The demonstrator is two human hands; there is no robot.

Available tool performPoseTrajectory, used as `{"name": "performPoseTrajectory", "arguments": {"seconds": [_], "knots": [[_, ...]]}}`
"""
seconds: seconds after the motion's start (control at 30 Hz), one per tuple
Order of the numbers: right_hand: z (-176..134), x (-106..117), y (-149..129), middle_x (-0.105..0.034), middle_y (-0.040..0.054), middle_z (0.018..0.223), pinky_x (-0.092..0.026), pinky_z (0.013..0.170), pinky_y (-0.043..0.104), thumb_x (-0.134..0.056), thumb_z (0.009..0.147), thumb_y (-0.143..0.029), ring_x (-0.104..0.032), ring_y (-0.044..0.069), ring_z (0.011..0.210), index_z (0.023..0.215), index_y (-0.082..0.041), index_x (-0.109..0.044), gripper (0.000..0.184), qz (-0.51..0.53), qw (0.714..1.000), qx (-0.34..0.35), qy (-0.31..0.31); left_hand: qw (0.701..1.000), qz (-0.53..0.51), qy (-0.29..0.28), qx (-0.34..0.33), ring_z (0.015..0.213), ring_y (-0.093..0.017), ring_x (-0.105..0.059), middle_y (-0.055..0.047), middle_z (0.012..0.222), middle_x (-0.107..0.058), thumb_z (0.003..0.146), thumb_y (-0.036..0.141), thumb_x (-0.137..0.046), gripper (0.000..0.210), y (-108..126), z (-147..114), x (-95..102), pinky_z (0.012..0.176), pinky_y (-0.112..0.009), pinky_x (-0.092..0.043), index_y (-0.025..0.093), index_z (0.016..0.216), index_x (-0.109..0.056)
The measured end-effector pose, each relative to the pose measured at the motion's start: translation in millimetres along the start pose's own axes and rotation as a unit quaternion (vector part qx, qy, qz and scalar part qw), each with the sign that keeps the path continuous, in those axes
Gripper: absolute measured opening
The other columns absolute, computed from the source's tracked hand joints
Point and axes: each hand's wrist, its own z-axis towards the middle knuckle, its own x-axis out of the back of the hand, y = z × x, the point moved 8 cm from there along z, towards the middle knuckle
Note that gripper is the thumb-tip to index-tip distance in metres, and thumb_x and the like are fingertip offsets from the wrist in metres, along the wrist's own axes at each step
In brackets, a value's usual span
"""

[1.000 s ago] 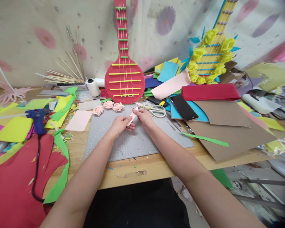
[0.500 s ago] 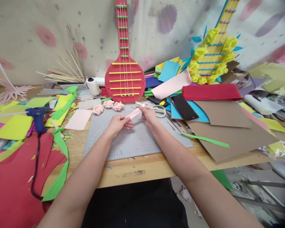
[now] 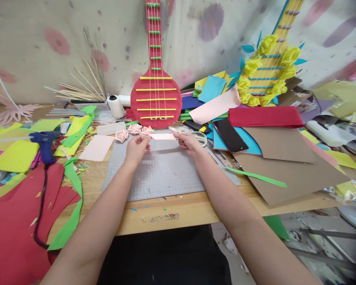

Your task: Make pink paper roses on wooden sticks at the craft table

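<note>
A pale pink paper strip [image 3: 163, 136] is stretched level between my two hands, above the grey cutting mat [image 3: 166, 174]. My left hand [image 3: 138, 149] pinches its left end between thumb and fingers. At the other end my right hand [image 3: 190, 143] has the strip pinched too. Several pink paper roses [image 3: 122, 135] lie just beyond my left hand, at the mat's far edge. White-handled scissors [image 3: 200, 137] rest behind my right hand, partly hidden by it. The red paper lute [image 3: 156, 103] with yellow bars and strings stands upright behind the strip.
A blue glue gun [image 3: 46, 144] stands at left among paper scraps, its cord crossing red sheets [image 3: 14, 221]. A phone [image 3: 230, 135] and brown cardboard [image 3: 287, 174] lie at right. A yellow-flowered paper instrument [image 3: 267, 73] leans at the back. A thread spool [image 3: 116, 107] stands left of the lute.
My left hand has moved left and up, away from the right hand. The pink strip, slanted before, is now level, with more of it showing between my hands.
</note>
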Motion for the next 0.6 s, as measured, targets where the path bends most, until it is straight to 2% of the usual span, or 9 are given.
{"name": "performPoseTrajectory", "arguments": {"seconds": [0.07, 0.13, 0.27, 0.33, 0.47, 0.6], "knots": [[0, -5, 3, -0.021, -0.0115, 0.041, -0.008, 0.036, 0.020, -0.071, 0.062, -0.031, -0.015, 0.003, 0.038, 0.055, -0.020, -0.036, 0.037, 0.006, 1.000, -0.004, 0.004, 0.998, -0.052, -0.011, 0.021, 0.062, -0.012, -0.061, 0.000, 0.068, -0.059, 0.066, 0.033, -0.064, 0.024, -8, 0, -10.0, 0.051, -0.025, -0.053, 0.016, 0.075, -0.051], [-1, -8, 5, -0.022, -0.0113, 0.041, -0.008, 0.036, 0.020, -0.071, 0.062, -0.030, -0.015, 0.003, 0.038, 0.056, -0.019, -0.038, 0.036, 0.003, 1.000, -0.009, 0.006, 0.995, -0.089, -0.020, 0.033, 0.069, -0.014, -0.064, -0.001, 0.075, -0.061, 0.065, 0.027, -0.066, 0.028, -15, 0, -18.7, 0.056, -0.028, -0.055, 0.016, 0.083, -0.047], [-1, -4, 5, -0.023, -0.0111, 0.040, -0.008, 0.038, 0.020, -0.071, 0.061, -0.031, -0.016, 0.003, 0.039, 0.055, -0.019, -0.041, 0.033, -0.017, 1.000, -0.009, 0.015, 0.996, -0.086, 0.038, 0.014, 0.063, -0.015, -0.065, 0.003, 0.067, -0.058, 0.065, 0.013, -0.064, 0.037, -22, 3, -14.5, 0.053, -0.027, -0.055, 0.019, 0.088, -0.035], [-1, 1, 3, -0.024, -0.0110, 0.039, -0.010, 0.039, 0.021, -0.070, 0.061, -0.032, -0.017, 0.004, 0.039, 0.057, -0.018, -0.046, 0.028, -0.062, 0.998, 0.003, 0.027, 0.996, -0.075, 0.053, 0.022, 0.058, -0.014, -0.064, 0.004, 0.064, -0.057, 0.066, 0.009, -0.062, 0.039, -26, 6, -11.5, 0.050, -0.026, -0.054, 0.019, 0.088, -0.032], [2, 14, -2, -0.033, -0.0086, 0.040, -0.019, 0.043, 0.022, -0.067, 0.061, -0.036, -0.025, 0.005, 0.041, 0.061, -0.015, -0.059, 0.023, -0.197, 0.974, 0.051, 0.095, 0.994, -0.064, 0.077, 0.049, 0.055, -0.014, -0.063, 0.004, 0.064, -0.057, 0.067, 0.006, -0.062, 0.042, -33, 8, -7.8, 0.047, -0.024, -0.053, 0.020, 0.089, -0.029], [4, 27, -6, -0.049, -0.0042, 0.050, -0.029, 0.051, 0.022, -0.064, 0.063, -0.035, -0.039, 0.008, 0.050, 0.061, -0.014, -0.061, 0.021, -0.267, 0.944, 0.092, 0.170, 0.996, -0.059, 0.054, 0.036, 0.059, -0.016, -0.065, 0.002, 0.065, -0.059, 0.066, 0.010, -0.065, 0.044, -31, 9, -11.4, 0.046, -0.025, -0.052, 0.020, 0.089, -0.028]]}}
